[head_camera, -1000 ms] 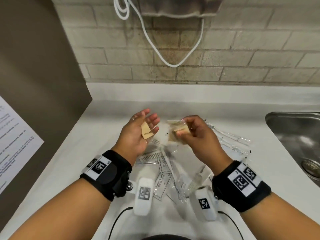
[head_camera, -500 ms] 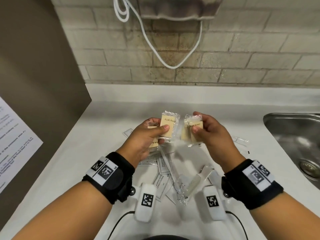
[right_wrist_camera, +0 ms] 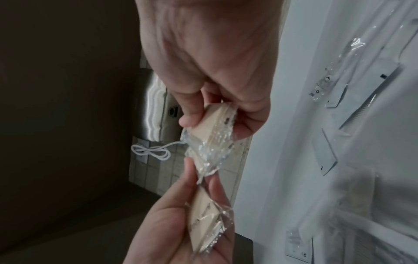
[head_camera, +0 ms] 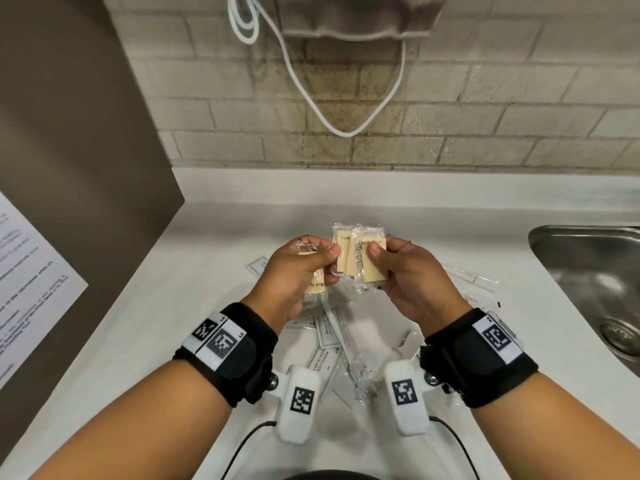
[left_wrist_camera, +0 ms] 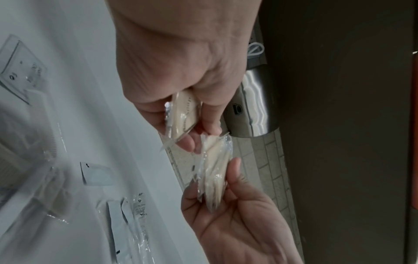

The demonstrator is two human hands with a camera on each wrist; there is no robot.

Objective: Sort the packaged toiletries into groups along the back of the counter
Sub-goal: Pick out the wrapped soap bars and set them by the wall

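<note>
Cream soap bars in clear wrappers [head_camera: 360, 258] printed "Bath Soap", held above the white worktop [head_camera: 194, 292], right hand [head_camera: 408, 282] pinching two, left hand [head_camera: 294, 275] gripping another and thumbing one, sachet [head_camera: 323, 362] below reading "SHAMPOO WITH CONDITIONER", left of the steel sink [head_camera: 595, 271].

Glossy crinkled clear plastic wraps the soap bars [head_camera: 360, 258]; counter [head_camera: 194, 292] smooth white, sink [head_camera: 588, 258] brushed metal.

black wristbands [head_camera: 239, 344] with white coded tags, white camera pods [head_camera: 298, 403].
</note>
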